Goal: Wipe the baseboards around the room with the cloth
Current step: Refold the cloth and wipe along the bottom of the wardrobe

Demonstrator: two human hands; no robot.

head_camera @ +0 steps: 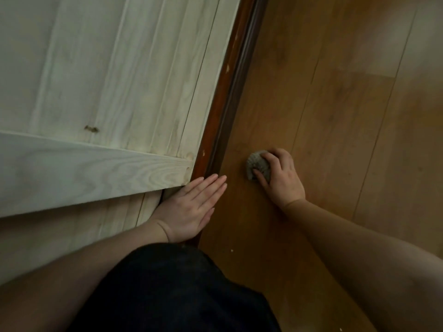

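Beside left hand [191, 207], baseboard [227, 92] lengthwise toward top.

The dark reddish-brown wooden baseboard [223, 97] runs as a narrow glossy strip with a few pale chips, its near end just beside the fingertips of the flat left hand [191, 209]. The small grey textured cloth [257, 165] sits bunched into a ball on the floor, gripped under the right hand [280, 176], apart from the baseboard.
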